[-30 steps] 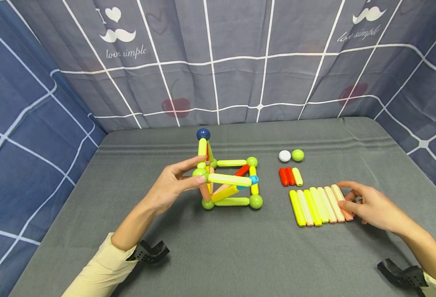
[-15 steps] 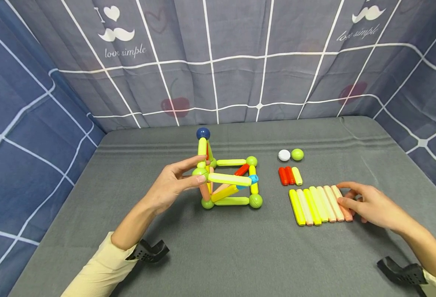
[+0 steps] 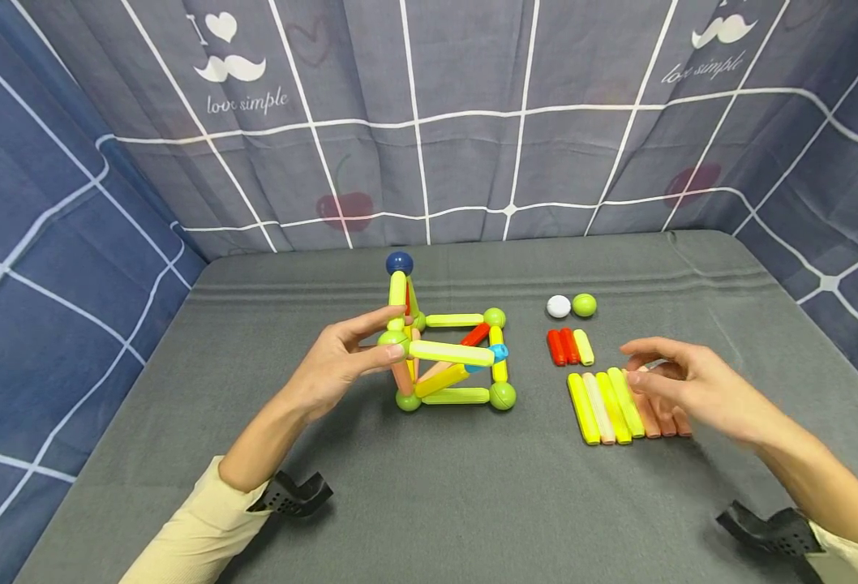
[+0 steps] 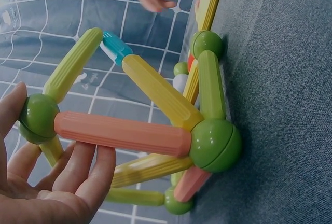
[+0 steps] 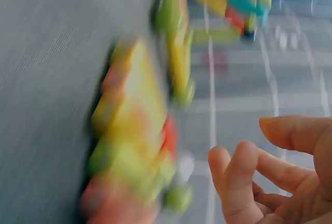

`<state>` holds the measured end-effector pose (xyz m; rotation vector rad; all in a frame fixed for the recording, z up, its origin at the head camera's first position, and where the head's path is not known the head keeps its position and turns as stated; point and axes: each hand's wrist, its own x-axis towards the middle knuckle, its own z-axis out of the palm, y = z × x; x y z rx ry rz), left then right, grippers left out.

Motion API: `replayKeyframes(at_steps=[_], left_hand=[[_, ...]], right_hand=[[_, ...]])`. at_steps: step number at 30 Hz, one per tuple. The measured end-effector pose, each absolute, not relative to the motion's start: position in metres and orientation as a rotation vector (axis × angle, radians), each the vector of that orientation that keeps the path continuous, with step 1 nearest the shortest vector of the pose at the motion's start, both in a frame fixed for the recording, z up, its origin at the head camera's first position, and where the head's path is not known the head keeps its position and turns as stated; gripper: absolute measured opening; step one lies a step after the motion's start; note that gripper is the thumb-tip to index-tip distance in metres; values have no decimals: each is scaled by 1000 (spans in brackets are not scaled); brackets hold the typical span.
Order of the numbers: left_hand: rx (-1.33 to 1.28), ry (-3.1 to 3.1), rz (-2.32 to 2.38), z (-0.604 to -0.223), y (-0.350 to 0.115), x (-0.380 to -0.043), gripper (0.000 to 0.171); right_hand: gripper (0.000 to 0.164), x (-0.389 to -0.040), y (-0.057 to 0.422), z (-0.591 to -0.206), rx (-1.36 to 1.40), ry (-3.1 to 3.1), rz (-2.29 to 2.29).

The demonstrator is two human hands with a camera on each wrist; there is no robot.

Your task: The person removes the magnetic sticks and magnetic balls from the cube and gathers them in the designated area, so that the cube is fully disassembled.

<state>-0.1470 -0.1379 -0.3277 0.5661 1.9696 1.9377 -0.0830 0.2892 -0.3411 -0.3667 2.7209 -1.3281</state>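
Observation:
My left hand (image 3: pixel 330 369) pinches a green ball (image 4: pixel 39 117) at an upper corner of a frame of magnetic rods and balls; its other fingers lie by the coral rod (image 4: pixel 122 133). From that ball a yellow-green rod (image 3: pixel 451 353) reaches right to a blue rod end (image 3: pixel 499 353). A dark blue ball (image 3: pixel 400 263) tops the frame. My right hand (image 3: pixel 699 389) hovers over the right part of a row of rods (image 3: pixel 595 410), hiding some. Its fingers are loosely bent, with nothing between them in the right wrist view.
Behind the row lie short red rods (image 3: pixel 556 347) and a short yellow-green rod (image 3: pixel 584 347). A white ball (image 3: pixel 558 306) and a loose green ball (image 3: pixel 585 305) rest farther back. A checked curtain (image 3: pixel 465 178) stands behind the grey cloth (image 3: pixel 473 503).
My right hand has lifted off the right end of the rod row and moved left over it. The left hand and the frame have stayed in place.

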Motion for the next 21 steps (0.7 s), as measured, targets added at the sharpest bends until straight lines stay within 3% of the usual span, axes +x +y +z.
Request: replayKeyframes(at_steps=[5, 10, 17, 21], left_hand=[[560, 1978, 1939, -327, -140, -147, 61], [542, 1967, 1952, -327, -140, -147, 59], [536, 1967, 1947, -327, -140, -147, 58], [534, 1968, 1942, -326, -140, -147, 57]], right_hand=[[35, -78, 231, -317, -483, 2470, -1530], [37, -90, 188, -318, -543, 2328, -1663], [40, -111, 162, -331, -463, 2191, -1749], [32, -118, 155, -336, -383, 2124, -1787]])
